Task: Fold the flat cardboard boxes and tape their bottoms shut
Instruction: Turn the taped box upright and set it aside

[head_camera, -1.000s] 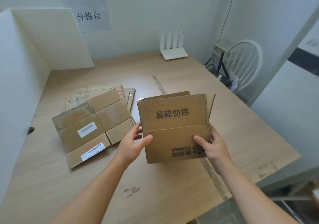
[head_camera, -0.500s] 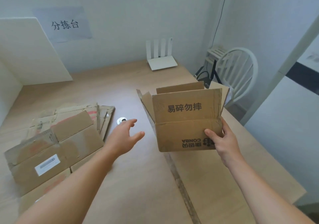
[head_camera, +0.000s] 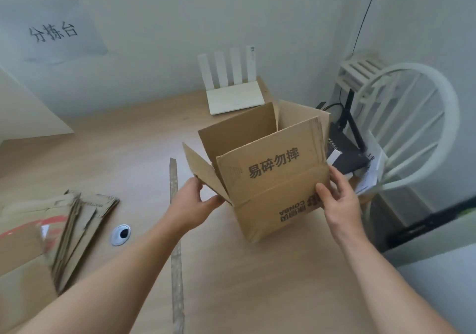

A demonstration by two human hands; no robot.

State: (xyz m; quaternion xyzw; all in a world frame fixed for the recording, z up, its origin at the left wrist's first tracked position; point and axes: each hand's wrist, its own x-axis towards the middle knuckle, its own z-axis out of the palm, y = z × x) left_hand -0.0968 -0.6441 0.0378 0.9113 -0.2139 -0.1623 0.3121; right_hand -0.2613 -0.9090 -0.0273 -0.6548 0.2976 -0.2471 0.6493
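Since the frame half a second ago, the left hand (head_camera: 190, 205) has been brought across from open air to the cardboard box (head_camera: 273, 179), and the box has been spread further from its flat state into a squared tube. The box's side flap (head_camera: 203, 171) is now pinched between the thumb and curled fingers of that hand. The right hand (head_camera: 337, 197) is wrapped round the box's right corner, with the thumb laid on the printed front panel. The box is held tilted over the right part of the table (head_camera: 257, 295), its upper flaps standing open. Whether its lower corner touches the wood cannot be told.

Trouble is most likely to be caused by a slack grip: the walls could be allowed to skew back towards flat. The pinched flap could also be creased or torn at its fold if it is pulled too hard. As the box is held near the table's right edge, it could be dropped towards the chair (head_camera: 412, 127).

A light wooden top is seen, crossed by a pale strip (head_camera: 176, 230), with a cable grommet (head_camera: 120, 234) and a stack of flat boxes (head_camera: 77, 217) at the left. A white router (head_camera: 234, 94) is stood against the wall, where a paper sign (head_camera: 56, 32) is fixed. No tape is seen.
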